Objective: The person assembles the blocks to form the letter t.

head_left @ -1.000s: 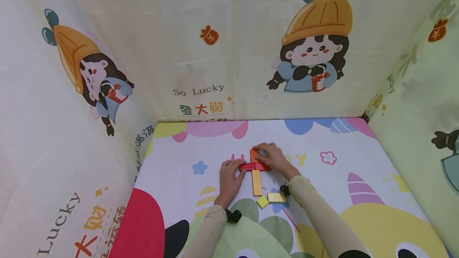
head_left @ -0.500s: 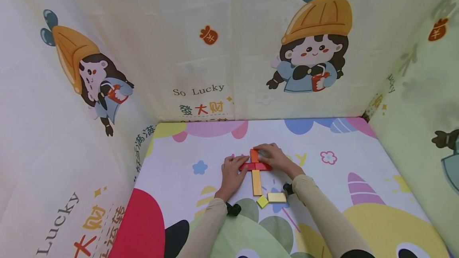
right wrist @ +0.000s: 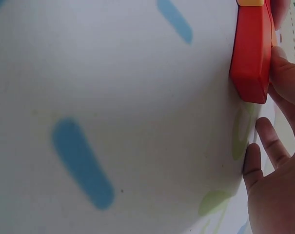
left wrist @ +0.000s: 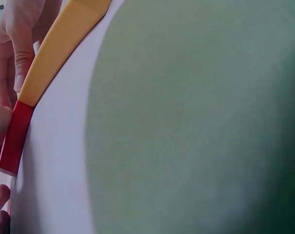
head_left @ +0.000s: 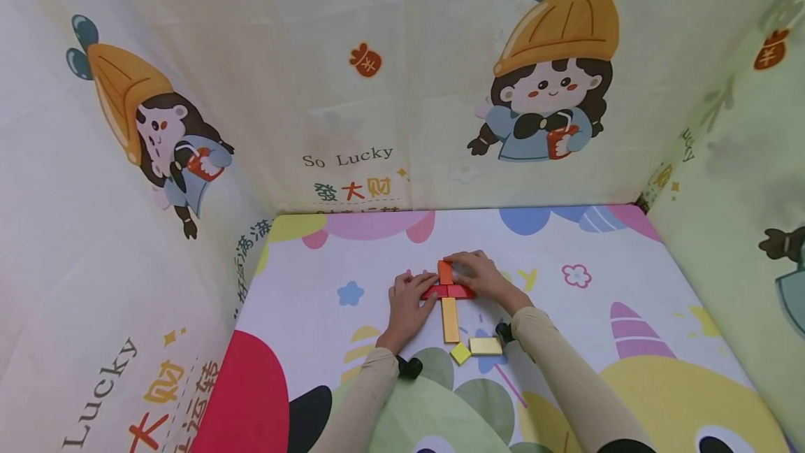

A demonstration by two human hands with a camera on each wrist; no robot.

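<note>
In the head view, a left red block [head_left: 439, 291] and a right red block [head_left: 460, 291] lie end to end as a crossbar. An orange block [head_left: 445, 272] extends beyond them, and a long yellow-orange block [head_left: 449, 321] points back towards the person. My left hand [head_left: 405, 310] pinches the left red block between thumb and fingers. At the orange block, my right hand [head_left: 489, 279] has its index finger on the far end and its thumb by the right side. The right wrist view shows the right hand [right wrist: 279, 195] beside a red block [right wrist: 252, 58].
Nearer the person lie a small yellow square block [head_left: 460, 353] and a pale yellow block [head_left: 485, 347], touching or nearly so. The printed tablecloth [head_left: 629, 257] meets a patterned cloth wall [head_left: 428, 89] at the back, with more cloth on both sides.
Over the second, my left hand has shifted slightly to the right and forward along the left red block. The right hand and the blocks look nearly unchanged.
</note>
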